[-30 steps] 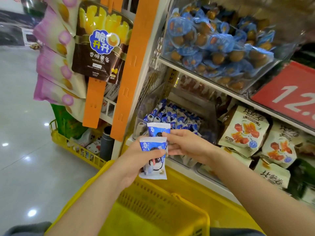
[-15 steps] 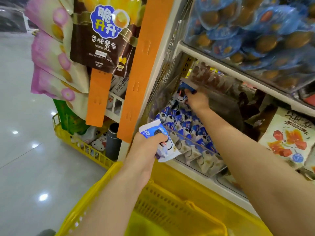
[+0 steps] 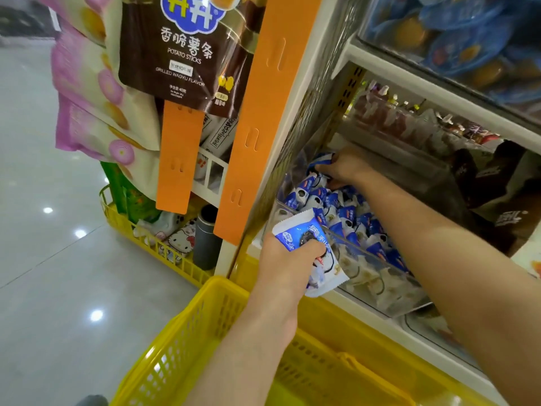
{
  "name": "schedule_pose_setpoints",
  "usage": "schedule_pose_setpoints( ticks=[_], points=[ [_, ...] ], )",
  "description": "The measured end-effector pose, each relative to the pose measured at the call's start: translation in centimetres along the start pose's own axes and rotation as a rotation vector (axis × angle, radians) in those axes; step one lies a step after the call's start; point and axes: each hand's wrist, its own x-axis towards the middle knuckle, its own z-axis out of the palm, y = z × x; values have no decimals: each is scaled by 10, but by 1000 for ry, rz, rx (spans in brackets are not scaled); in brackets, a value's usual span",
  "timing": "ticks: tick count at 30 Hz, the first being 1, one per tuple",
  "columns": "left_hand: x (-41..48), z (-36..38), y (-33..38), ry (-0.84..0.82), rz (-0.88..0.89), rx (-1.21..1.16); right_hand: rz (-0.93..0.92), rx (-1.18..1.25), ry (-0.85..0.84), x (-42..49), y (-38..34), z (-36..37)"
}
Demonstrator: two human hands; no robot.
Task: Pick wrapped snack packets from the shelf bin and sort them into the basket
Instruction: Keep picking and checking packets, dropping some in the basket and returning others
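Glossy pale floor (image 3: 44, 273) at left, dotted with ceiling-light reflections; white shelving (image 3: 439, 92) at right, orange strips (image 3: 257, 118) along its edge.

A shop aisle, shelves (image 3: 433, 92) stacked with packaged snacks, clear bin (image 3: 377, 276) of packets, hanging crisp bags (image 3: 181, 54), yellow basket (image 3: 187, 332), glossy tiled floor (image 3: 52, 288)

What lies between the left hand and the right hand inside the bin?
In the head view, a heap of blue-and-white packets in the clear bin fills the stretch between the left hand and the right hand.
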Motion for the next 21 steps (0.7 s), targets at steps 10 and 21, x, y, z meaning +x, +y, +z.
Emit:
schedule_pose_setpoints(
  ticks=[10, 21],
  points=[
    [4, 1, 4, -35, 33, 53, 85, 57, -45, -2, 4, 5],
    [0, 5, -6, -41, 73, 109, -459, 107, 334, -106, 2, -10]
  ],
)
